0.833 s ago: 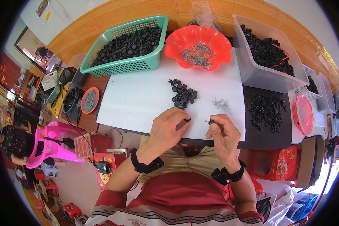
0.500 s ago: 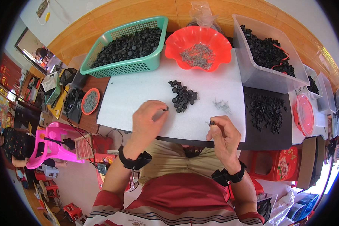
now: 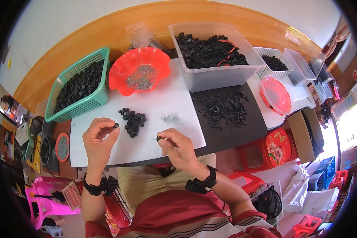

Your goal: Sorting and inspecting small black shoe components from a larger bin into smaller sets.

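Note:
Between the thumb and fingertips of my left hand [image 3: 98,139] is a small round black knob [image 3: 116,125]. My right hand [image 3: 177,148] pinches a small black piece [image 3: 159,138] with a thin metal screw poking out to its left. Both hands are over the near part of a white foam sheet [image 3: 87,129]. A small heap of black knobs [image 3: 133,122] lies on the sheet just beyond and between my hands. To its right are several loose silver screws [image 3: 171,118], beyond my right hand.
At the back stand a green basket [image 3: 103,93] of black knobs, a red scalloped bowl [image 3: 162,67] of screws and a clear bin [image 3: 202,79] of black parts. Small black parts [image 3: 222,113] lie on a black mat [image 3: 246,137] to the right. A red-lidded tub [image 3: 276,95] sits farther right.
My view has turned to the right, so the table appears farther left. My left hand has come away from the knob heap with a knob in its fingertips. The right hand keeps its pinch.

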Demonstrator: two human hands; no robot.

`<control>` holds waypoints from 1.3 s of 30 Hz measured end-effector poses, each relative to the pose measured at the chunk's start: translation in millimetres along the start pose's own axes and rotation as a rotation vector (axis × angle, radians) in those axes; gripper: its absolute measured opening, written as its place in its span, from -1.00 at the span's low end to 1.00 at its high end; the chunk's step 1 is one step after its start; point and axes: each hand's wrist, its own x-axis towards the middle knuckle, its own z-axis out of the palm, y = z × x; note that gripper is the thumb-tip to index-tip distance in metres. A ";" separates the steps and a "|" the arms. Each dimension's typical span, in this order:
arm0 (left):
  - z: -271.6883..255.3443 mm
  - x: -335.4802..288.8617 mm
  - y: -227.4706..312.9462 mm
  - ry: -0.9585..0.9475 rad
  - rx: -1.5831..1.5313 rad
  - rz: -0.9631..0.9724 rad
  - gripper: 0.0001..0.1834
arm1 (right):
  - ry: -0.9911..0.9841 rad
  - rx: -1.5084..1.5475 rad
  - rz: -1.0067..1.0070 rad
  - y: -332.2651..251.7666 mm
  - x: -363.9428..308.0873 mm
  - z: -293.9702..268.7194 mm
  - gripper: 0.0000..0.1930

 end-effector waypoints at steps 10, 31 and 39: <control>42.7 39.0 59.5 -0.194 -0.022 0.180 -0.80 | -0.022 0.006 0.000 -2.3 -4.7 -6.1 -0.81; 261.2 124.6 50.5 -0.802 0.451 0.455 -0.79 | 0.025 -0.012 0.091 3.7 0.3 -13.5 -0.84; 289.6 125.9 33.0 -0.890 0.500 0.388 -0.80 | -0.016 -0.154 0.083 7.2 1.5 -9.8 -0.78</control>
